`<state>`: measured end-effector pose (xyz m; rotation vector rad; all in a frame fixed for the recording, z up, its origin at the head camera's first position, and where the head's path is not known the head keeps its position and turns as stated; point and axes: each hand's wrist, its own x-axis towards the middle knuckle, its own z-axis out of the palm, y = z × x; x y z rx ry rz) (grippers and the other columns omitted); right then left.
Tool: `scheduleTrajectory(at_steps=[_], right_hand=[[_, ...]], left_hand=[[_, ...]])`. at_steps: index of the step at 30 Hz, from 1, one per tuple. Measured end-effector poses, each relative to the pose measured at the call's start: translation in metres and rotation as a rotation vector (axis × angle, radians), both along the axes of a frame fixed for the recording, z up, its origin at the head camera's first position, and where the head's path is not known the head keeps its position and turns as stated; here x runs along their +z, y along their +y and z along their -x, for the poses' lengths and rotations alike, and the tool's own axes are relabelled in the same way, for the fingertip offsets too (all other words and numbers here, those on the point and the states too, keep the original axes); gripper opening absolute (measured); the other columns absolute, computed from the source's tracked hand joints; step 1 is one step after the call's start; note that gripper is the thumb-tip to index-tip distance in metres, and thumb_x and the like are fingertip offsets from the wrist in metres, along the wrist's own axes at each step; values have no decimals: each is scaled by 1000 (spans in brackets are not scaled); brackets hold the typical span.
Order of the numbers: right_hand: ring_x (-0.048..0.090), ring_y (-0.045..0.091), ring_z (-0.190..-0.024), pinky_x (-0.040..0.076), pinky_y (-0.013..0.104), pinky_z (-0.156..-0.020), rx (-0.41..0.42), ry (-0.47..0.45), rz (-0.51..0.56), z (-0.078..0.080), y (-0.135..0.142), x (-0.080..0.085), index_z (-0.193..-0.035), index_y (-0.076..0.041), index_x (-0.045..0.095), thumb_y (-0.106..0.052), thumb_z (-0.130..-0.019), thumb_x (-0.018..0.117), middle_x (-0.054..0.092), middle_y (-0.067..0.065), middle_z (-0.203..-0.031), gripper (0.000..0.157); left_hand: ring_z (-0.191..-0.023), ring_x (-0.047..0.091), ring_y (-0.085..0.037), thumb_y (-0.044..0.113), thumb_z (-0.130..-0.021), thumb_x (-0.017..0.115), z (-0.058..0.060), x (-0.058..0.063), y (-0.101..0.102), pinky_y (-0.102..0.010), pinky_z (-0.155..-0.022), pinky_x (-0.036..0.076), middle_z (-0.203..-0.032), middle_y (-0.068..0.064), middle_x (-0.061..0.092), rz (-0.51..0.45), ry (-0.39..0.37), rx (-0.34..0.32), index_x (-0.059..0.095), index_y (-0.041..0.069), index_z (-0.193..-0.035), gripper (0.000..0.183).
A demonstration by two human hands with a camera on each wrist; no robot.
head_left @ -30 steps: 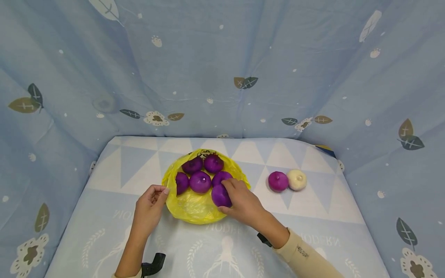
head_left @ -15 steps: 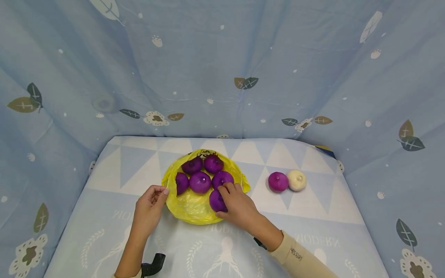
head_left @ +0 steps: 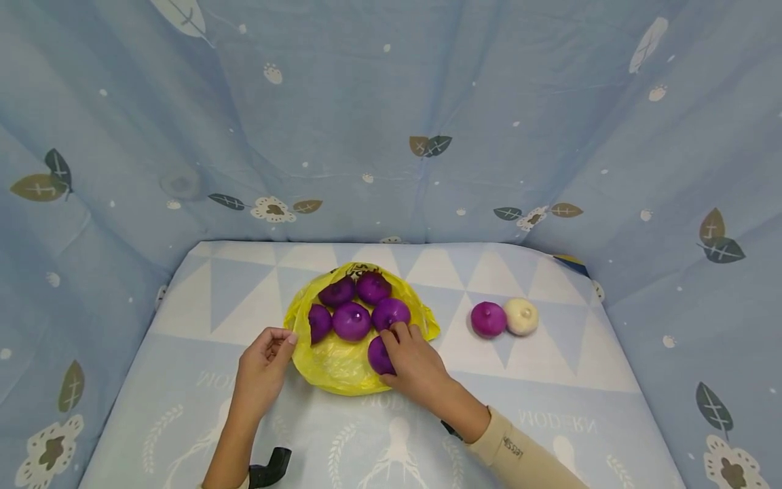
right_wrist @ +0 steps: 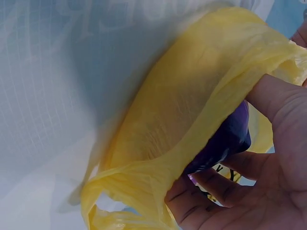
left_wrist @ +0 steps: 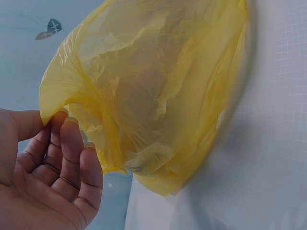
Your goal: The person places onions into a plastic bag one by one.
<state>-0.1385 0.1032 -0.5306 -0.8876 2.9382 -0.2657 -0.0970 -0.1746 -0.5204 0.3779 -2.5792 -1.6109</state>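
Observation:
A yellow plastic bag stands with its mouth spread wide, holding several purple onions. At the bag's left rim, my left hand pinches the edge between thumb and fingers; the left wrist view shows the thin film drawn out to the fingertips. My right hand reaches over the right front rim and grips a purple onion low in the bag. Seen from the right wrist, this onion lies between thumb and fingers, partly covered by the bag's rim.
Right of the bag, a purple onion and a white onion sit side by side on the patterned tablecloth. Patterned blue cloth walls the table at the back and both sides.
My right hand has moved slightly left and toward me with the gripped onion, uncovering more of the onion behind it. The left hand keeps its place on the rim.

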Motion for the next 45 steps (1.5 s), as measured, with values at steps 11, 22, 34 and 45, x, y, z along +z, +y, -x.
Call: scheduleTrajectory(at_steps=[11, 22, 34, 45], right_hand=[[51, 34, -113, 57, 36, -91, -7, 13, 13, -1, -1, -5, -143, -4, 56, -40, -80, 93, 53, 16, -131, 82], [54, 32, -110, 56, 37, -91, -32, 56, 88, 0, 2, -15, -142, -2, 57, -40, -79, 94, 53, 15, -130, 83], [54, 31, -110, 56, 38, -91, -54, 54, 108, 0, 2, -17, -144, -3, 56, -39, -78, 95, 52, 15, -134, 84], [53, 30, -116, 57, 38, -90, -90, -8, 147, -3, 4, -14, -149, -4, 51, -49, -81, 91, 51, 15, -139, 91]], left_hand=[[-82, 56, -22, 34, -107, 62, -2, -1, -2, -24, -67, 48, -95, -9, 65, 11, 2, 11, 66, 7, -114, 29], [-87, 62, -31, 33, -108, 61, -3, 0, -4, -24, -67, 49, -99, -10, 67, -25, 5, 8, 66, 6, -115, 28], [-85, 62, -33, 32, -108, 61, -4, 1, -5, -26, -65, 47, -93, -9, 66, -21, -18, 13, 66, 7, -116, 27], [-82, 60, -32, 34, -108, 62, -3, -1, -4, -25, -64, 46, -90, -9, 66, -36, -14, 20, 66, 7, -114, 28]])
